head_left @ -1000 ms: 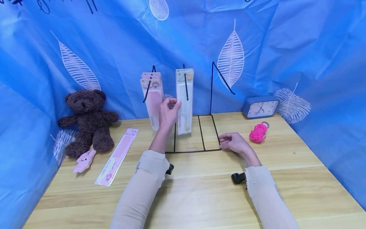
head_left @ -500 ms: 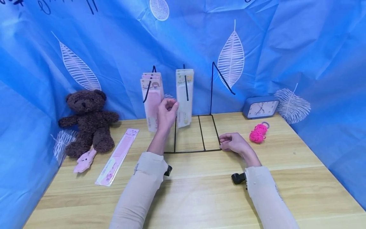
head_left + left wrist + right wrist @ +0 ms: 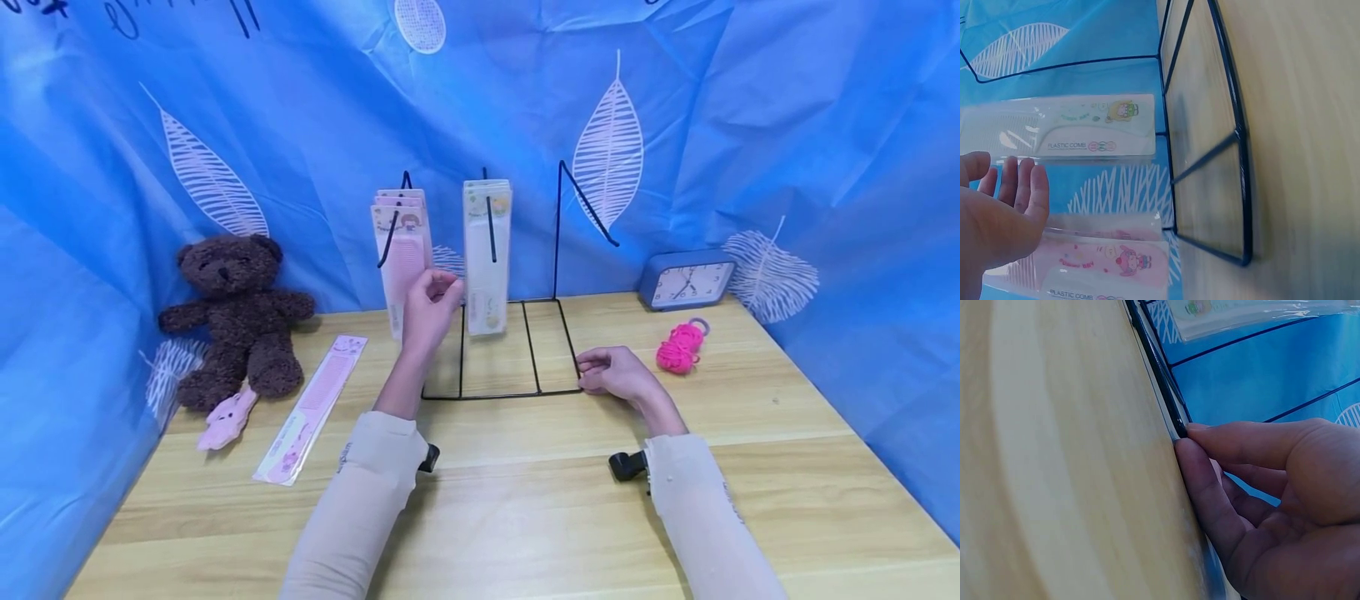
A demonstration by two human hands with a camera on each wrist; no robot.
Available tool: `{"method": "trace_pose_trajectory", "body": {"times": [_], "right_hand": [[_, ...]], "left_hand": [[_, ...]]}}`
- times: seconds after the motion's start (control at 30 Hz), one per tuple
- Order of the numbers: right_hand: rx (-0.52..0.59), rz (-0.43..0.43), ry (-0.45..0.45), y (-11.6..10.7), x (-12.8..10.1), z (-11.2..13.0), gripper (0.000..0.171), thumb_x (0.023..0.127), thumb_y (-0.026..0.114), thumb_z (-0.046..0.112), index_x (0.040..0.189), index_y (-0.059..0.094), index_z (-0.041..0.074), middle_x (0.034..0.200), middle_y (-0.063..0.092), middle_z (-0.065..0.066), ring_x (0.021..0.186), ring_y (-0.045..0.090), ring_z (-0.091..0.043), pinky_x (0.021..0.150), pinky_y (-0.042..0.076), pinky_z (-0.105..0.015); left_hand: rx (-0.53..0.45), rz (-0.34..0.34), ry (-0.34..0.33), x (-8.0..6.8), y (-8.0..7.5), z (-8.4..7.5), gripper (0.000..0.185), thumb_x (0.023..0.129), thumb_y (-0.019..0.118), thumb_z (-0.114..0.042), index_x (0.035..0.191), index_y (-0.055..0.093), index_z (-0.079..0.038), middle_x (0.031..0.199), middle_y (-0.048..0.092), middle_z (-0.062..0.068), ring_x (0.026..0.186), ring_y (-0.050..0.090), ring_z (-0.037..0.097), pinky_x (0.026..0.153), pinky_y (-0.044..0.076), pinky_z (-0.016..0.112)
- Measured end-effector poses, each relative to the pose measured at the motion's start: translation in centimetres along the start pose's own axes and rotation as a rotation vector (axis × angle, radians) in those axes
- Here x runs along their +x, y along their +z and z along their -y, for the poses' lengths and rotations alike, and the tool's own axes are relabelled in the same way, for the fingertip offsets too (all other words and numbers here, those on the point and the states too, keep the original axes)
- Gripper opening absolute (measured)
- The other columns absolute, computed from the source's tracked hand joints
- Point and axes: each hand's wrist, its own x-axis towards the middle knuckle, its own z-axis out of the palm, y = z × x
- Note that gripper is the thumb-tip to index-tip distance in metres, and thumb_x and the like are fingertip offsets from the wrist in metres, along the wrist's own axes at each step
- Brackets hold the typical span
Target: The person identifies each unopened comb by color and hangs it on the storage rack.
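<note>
A black wire display rack [image 3: 517, 396] stands on the table. Packaged pink combs [image 3: 405, 275] hang on its left hook, and packaged white combs [image 3: 487, 275] hang on the middle one. My left hand [image 3: 431, 312] is in front of and between the two stacks, with fingers loosely bent and nothing in them. In the left wrist view, that hand [image 3: 1007, 209] is beside the white comb package [image 3: 1097, 131]. My right hand [image 3: 615, 372] pinches the rack's front right base corner between thumb and index finger, as the right wrist view of the hand [image 3: 1260, 494] shows.
Another packaged pink comb [image 3: 311, 412] lies flat on the table at left. Beyond it sit a brown teddy bear [image 3: 232, 317] and a small pink plush [image 3: 227, 419]. A blue clock [image 3: 686, 281] and a pink yarn bundle [image 3: 680, 348] are at right. Blue cloth [image 3: 510, 92] hangs behind.
My left hand has drawn away from the white combs, down and to the left. Those combs swung back and now hang nearly straight. The right hand has kept its place on the rack.
</note>
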Motion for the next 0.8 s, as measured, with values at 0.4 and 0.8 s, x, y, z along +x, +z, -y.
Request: {"method": "trace_pose_trajectory", "body": {"times": [0.4,0.8], "right_hand": [[-0.003,-0.003,-0.012,-0.1,-0.1,0.1,0.059,0.086,0.071,-0.01,0.14,0.046,-0.016,0.125,0.055,-0.027,0.099,0.061,-0.024,0.084,0.057,-0.03],[-0.013,0.003,-0.01,0.0,-0.1,0.0,0.059,0.085,0.071,-0.01,0.139,0.047,-0.016,0.124,0.055,-0.027,0.101,0.06,-0.026,0.085,0.057,-0.03]], "left_hand": [[-0.04,-0.006,-0.011,-0.7,-2.9,0.6,0.015,0.098,0.067,-0.011,0.108,0.062,0.0,0.102,0.069,0.019,0.095,0.068,0.033,0.087,0.057,0.043],[-0.009,-0.071,-0.106,-2.8,-7.6,1.5,0.019,0.1,0.067,-0.014,0.111,0.061,0.0,0.105,0.069,0.012,0.099,0.069,0.029,0.087,0.058,0.039]]}}
